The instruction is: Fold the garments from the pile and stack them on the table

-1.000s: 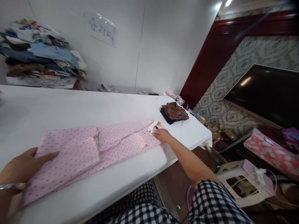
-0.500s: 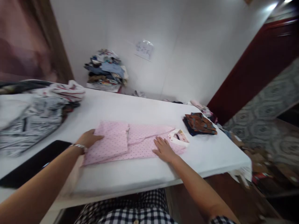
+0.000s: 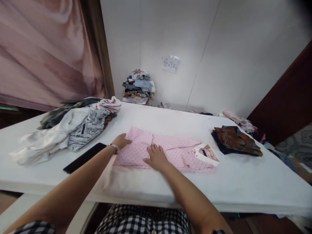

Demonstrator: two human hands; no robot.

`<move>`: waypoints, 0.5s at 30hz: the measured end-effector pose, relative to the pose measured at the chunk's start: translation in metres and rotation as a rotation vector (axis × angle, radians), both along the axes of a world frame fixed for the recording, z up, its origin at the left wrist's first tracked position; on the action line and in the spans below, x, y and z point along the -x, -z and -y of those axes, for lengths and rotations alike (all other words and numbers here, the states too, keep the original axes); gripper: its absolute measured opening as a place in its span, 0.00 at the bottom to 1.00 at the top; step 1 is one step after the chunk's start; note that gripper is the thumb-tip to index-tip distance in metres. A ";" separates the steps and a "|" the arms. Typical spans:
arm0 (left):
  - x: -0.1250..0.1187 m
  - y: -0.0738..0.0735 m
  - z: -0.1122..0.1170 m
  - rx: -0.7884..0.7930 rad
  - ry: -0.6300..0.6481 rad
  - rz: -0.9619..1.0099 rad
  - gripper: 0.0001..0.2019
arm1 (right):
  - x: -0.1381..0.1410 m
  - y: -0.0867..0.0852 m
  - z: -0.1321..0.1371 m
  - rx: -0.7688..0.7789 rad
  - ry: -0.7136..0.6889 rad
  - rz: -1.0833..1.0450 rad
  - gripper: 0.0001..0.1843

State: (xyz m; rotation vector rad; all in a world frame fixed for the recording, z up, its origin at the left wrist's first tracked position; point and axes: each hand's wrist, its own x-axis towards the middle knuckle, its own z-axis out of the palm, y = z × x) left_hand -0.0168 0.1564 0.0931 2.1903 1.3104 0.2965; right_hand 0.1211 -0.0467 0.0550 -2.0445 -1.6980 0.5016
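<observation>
A pink dotted shirt (image 3: pixel 175 150) lies folded lengthwise on the white table (image 3: pixel 170 188), its white collar (image 3: pixel 206 152) to the right. My left hand (image 3: pixel 121 141) rests on the shirt's left end, fingers together and flat, a bracelet on the wrist. My right hand (image 3: pixel 156 157) lies flat on the shirt's middle with fingers spread. Neither hand holds anything.
A heap of loose clothes (image 3: pixel 70 126) sits at the left, with a black flat object (image 3: pixel 84 158) beside it. A folded orange and blue garment (image 3: pixel 235 140) lies at the right. A stack of clothes (image 3: pixel 138 86) stands against the back wall under a paper sign (image 3: pixel 170 64).
The camera has swung left and back. My right hand slid left along the shirt from the collar to its middle. My left hand stays on the left end.
</observation>
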 end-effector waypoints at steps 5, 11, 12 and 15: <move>-0.009 -0.035 0.011 0.167 0.056 0.065 0.31 | -0.008 -0.005 0.005 -0.104 0.133 -0.315 0.35; -0.071 -0.072 0.078 0.435 0.201 0.331 0.37 | -0.033 -0.022 0.027 -0.402 0.469 -0.958 0.37; -0.083 -0.072 0.090 0.482 0.261 0.362 0.38 | -0.037 -0.020 0.032 -0.435 0.475 -1.083 0.38; -0.106 -0.057 0.110 0.525 0.374 0.430 0.37 | -0.049 -0.013 0.050 -0.414 0.459 -1.457 0.42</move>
